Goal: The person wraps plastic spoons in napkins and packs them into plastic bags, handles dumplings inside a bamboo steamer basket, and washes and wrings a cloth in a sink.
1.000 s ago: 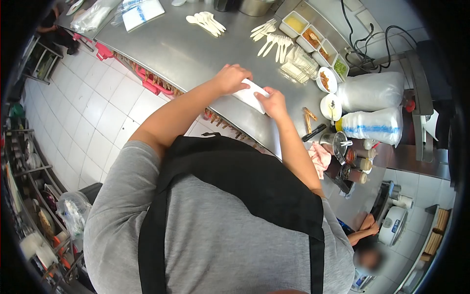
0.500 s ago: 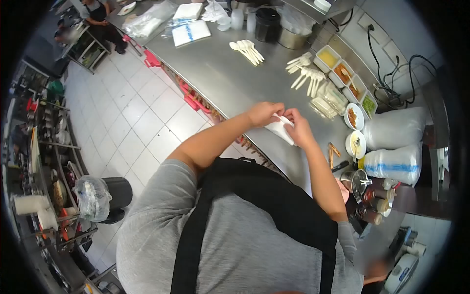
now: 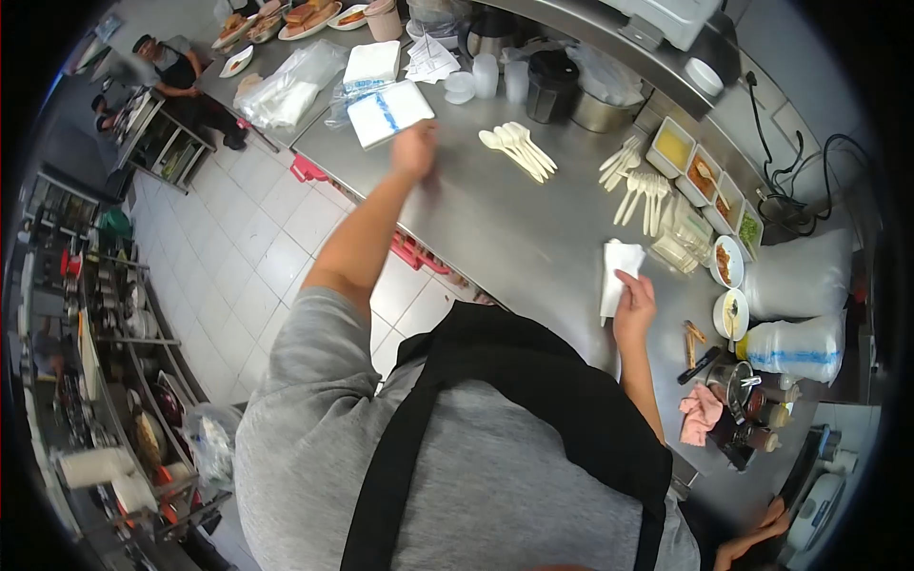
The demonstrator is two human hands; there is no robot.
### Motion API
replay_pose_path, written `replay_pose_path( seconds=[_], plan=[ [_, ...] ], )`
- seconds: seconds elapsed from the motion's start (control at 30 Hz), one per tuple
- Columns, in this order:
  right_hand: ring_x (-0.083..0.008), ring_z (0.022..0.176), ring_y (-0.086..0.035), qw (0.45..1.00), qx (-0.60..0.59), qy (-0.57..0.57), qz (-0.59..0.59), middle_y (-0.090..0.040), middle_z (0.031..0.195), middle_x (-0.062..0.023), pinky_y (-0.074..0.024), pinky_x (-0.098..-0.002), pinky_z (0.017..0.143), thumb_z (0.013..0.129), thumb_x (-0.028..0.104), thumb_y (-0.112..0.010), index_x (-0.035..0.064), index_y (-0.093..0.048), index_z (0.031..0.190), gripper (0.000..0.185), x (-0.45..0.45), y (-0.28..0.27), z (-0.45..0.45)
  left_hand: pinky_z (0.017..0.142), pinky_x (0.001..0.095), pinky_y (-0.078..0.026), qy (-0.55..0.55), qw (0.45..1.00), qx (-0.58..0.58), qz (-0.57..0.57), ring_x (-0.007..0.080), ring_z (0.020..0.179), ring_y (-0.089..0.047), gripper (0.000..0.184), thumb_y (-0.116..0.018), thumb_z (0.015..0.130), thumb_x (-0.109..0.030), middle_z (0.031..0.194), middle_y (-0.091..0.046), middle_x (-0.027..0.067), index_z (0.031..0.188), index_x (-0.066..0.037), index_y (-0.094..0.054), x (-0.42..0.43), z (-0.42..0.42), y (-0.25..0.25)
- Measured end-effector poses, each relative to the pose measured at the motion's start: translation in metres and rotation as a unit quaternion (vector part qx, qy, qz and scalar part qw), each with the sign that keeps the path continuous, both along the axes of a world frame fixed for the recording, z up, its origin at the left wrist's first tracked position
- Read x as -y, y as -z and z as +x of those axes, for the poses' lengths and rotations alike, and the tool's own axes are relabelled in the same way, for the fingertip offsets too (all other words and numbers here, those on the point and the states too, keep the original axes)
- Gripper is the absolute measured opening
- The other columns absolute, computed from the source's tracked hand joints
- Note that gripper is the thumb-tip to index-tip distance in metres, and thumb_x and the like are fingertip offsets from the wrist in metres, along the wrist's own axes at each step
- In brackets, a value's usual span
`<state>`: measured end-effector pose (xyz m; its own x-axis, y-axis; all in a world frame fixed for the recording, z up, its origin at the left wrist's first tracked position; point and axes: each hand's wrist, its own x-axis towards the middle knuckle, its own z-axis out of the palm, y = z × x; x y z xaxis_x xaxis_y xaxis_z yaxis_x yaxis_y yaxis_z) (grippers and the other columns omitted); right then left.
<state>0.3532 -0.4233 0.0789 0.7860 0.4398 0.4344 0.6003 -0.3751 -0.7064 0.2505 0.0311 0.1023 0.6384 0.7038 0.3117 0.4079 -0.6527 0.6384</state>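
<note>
Out at the far left of the counter, my left hand (image 3: 415, 152) is at the near right corner of a stack of white napkins (image 3: 381, 122) with a blue band; its fingertips are blurred. My right hand (image 3: 635, 306) is closer to my body, with its fingers on a folded white napkin (image 3: 621, 270), gripping its right edge. White plastic spoons (image 3: 517, 150) lie fanned between the two hands. Beyond my right hand are white plastic forks (image 3: 644, 195) and small clear-wrapped packs (image 3: 681, 233).
Along the wall side stand food trays (image 3: 706, 176), two bowls (image 3: 731, 314), plastic-wrapped bundles (image 3: 795, 347) and a black container (image 3: 552, 86). A pink cloth (image 3: 700, 414) lies at right. One person (image 3: 181, 76) stands at the far left; another person's arms (image 3: 762, 533) show bottom right.
My left hand has left the folded napkin and moved far left to the napkin stack. My right hand remains on the folded napkin, now more upright in view. The camera view has shifted.
</note>
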Motion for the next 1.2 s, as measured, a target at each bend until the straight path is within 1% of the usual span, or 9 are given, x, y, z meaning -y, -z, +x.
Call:
replay_pose_path(
  seconds=[0.17,0.37,0.47,0.6,0.7,0.87,0.93,1.07,1.2],
  plan=[
    [-0.0198,0.074,-0.052,0.993,0.011,0.113,0.016,-0.053,0.094,-0.0117,-0.0432,-0.0261,0.070,0.078,-0.010,-0.046,0.0084,-0.067,0.101,0.036,-0.014,0.026,-0.007,0.102,0.0428,-0.034,-0.193,0.922,-0.054,0.330,0.0287,0.118,-0.050,0.030,-0.047,0.088,-0.015,0.112,-0.061,0.0135,0.112,-0.003,-0.059,-0.117,-0.002,0.037],
    [-0.0226,0.077,-0.053,0.988,0.046,0.141,-0.032,-0.053,0.093,-0.0117,-0.0432,-0.0283,0.073,0.080,-0.005,-0.045,0.0074,-0.066,0.103,0.033,-0.018,0.026,-0.010,0.101,0.0466,-0.033,0.028,0.969,-0.066,0.237,0.0284,0.117,-0.048,0.027,-0.049,0.087,-0.016,0.117,-0.058,0.0146,0.109,-0.007,-0.060,-0.133,-0.002,0.044],
    [-0.0227,0.076,-0.052,0.986,0.066,0.143,-0.045,-0.053,0.093,-0.0115,-0.0432,-0.0283,0.073,0.080,-0.005,-0.044,0.0073,-0.066,0.102,0.034,-0.019,0.026,-0.011,0.095,0.0468,-0.037,0.033,0.989,-0.090,0.116,0.0264,0.107,-0.053,0.021,-0.050,0.085,-0.015,0.110,-0.061,0.0133,0.099,-0.008,-0.064,-0.123,-0.002,0.025],
    [-0.0223,0.076,-0.053,0.985,0.059,0.157,-0.036,-0.053,0.094,-0.0116,-0.0440,-0.0287,0.072,0.079,-0.005,-0.045,0.0075,-0.066,0.103,0.034,-0.021,0.026,-0.014,0.083,0.0481,-0.042,-0.041,0.982,-0.050,0.180,0.0293,0.097,-0.055,0.017,-0.057,0.081,-0.022,0.095,-0.063,0.0130,0.085,-0.010,-0.068,-0.122,0.011,0.028],
    [-0.0224,0.074,-0.054,0.983,0.039,0.171,-0.049,-0.054,0.093,-0.0113,-0.0449,-0.0290,0.071,0.078,-0.005,-0.045,0.0078,-0.066,0.103,0.035,-0.023,0.021,-0.017,0.082,0.0477,-0.042,-0.006,0.973,-0.192,0.128,0.0302,0.098,-0.054,0.018,-0.057,0.078,-0.024,0.096,-0.062,0.0116,0.085,-0.011,-0.069,-0.114,0.007,-0.021],
    [-0.0232,0.075,-0.055,0.979,0.089,0.177,-0.052,-0.055,0.092,-0.0119,-0.0456,-0.0295,0.070,0.077,-0.005,-0.046,0.0080,-0.066,0.102,0.035,-0.026,0.018,-0.019,0.084,0.0441,-0.044,0.016,0.946,-0.126,0.299,0.0362,0.095,-0.056,0.017,-0.057,0.082,-0.021,0.097,-0.061,0.0167,0.088,-0.009,-0.068,-0.195,0.012,-0.014],
    [-0.0241,0.075,-0.055,0.978,0.095,0.175,-0.057,-0.055,0.092,-0.0125,-0.0456,-0.0298,0.070,0.076,-0.006,-0.046,0.0080,-0.066,0.102,0.035,-0.027,0.017,-0.017,0.086,0.0428,-0.044,-0.034,0.977,-0.053,0.205,0.0362,0.097,-0.055,0.021,-0.057,0.082,-0.020,0.104,-0.059,0.0170,0.097,-0.009,-0.065,-0.228,-0.001,0.003],
    [-0.0272,0.078,-0.056,0.976,0.103,0.180,-0.073,-0.055,0.094,-0.0139,-0.0459,-0.0306,0.072,0.076,-0.006,-0.046,0.0080,-0.066,0.102,0.036,-0.028,0.017,-0.018,0.086,0.0436,-0.044,-0.036,0.961,-0.051,0.269,0.0319,0.100,-0.053,0.016,-0.061,0.076,-0.016,0.105,-0.058,0.0102,0.090,-0.011,-0.064,-0.265,-0.029,0.060],
    [-0.0294,0.082,-0.056,0.975,0.084,0.185,-0.086,-0.055,0.096,-0.0155,-0.0462,-0.0313,0.074,0.075,-0.006,-0.047,0.0082,-0.066,0.103,0.036,-0.026,0.016,-0.018,0.082,0.0439,-0.044,-0.109,0.953,-0.078,0.273,0.0321,0.094,-0.054,0.017,-0.065,0.075,-0.021,0.098,-0.059,0.0086,0.090,-0.012,-0.065,-0.200,-0.031,-0.012]
  ],
)
